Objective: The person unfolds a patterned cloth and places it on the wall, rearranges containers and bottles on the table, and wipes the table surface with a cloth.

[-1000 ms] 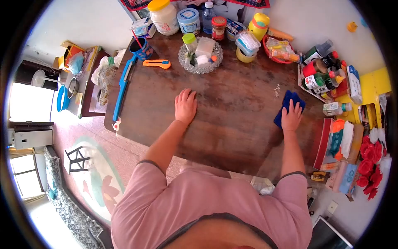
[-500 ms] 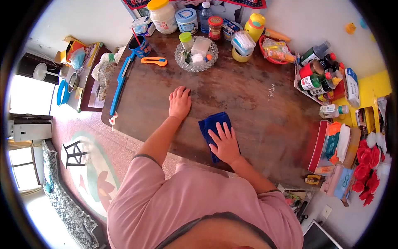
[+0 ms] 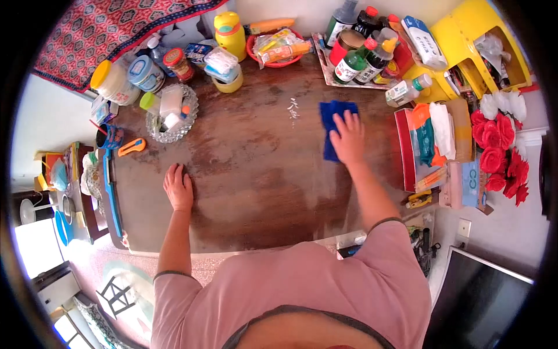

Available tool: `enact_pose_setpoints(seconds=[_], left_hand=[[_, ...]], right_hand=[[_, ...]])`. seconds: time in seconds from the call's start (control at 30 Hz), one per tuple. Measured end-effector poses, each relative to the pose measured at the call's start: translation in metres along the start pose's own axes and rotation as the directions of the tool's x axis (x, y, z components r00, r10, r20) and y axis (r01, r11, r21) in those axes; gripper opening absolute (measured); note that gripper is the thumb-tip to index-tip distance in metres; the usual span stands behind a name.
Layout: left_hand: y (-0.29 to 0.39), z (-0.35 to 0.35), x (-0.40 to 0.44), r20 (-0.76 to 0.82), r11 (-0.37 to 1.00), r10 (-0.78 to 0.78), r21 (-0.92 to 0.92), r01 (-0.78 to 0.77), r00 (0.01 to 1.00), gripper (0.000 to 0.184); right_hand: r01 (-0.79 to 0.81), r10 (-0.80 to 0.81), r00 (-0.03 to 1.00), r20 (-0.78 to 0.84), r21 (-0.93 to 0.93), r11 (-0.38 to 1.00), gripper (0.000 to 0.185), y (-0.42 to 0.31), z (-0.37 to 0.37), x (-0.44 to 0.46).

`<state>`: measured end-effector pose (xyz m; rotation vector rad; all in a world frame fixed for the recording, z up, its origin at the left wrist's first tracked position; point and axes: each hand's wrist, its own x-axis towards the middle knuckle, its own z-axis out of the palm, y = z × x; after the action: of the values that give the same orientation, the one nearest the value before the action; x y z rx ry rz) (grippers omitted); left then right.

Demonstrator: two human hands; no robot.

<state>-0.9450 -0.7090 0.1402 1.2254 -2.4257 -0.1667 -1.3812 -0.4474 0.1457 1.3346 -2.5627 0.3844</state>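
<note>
My left hand (image 3: 178, 187) lies flat on the brown wooden table (image 3: 250, 174), palm down and fingers stretched out, with nothing in it. A folded dark blue cloth (image 3: 330, 125) lies on the right part of the table. My right hand (image 3: 349, 139) rests flat on top of the cloth, its fingers apart and pressing down on it. Part of the cloth is hidden beneath that hand. White marks (image 3: 293, 110) show on the wood to the left of the cloth.
Beyond my left hand are an orange cutter (image 3: 132, 146) and a glass dish (image 3: 189, 119). Jars and a red basket (image 3: 251, 43) line the back. Sauce bottles (image 3: 350, 65) stand at back right; a red box (image 3: 405, 151) borders the right side.
The view has turned to the right. My right hand and the blue cloth have moved right and farther from my body, past the white marks. My left hand stays flat on the table.
</note>
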Motion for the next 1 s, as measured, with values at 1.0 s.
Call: enact_pose_setpoints(seconds=[1.0], left_hand=[[-0.026, 0.021, -0.003, -0.049, 0.994, 0.09, 0.07, -0.087, 0.995, 0.033]], right_hand=[[0.176, -0.216, 0.97, 0.109, 0.293, 0.94, 0.059, -0.184, -0.059, -0.216]])
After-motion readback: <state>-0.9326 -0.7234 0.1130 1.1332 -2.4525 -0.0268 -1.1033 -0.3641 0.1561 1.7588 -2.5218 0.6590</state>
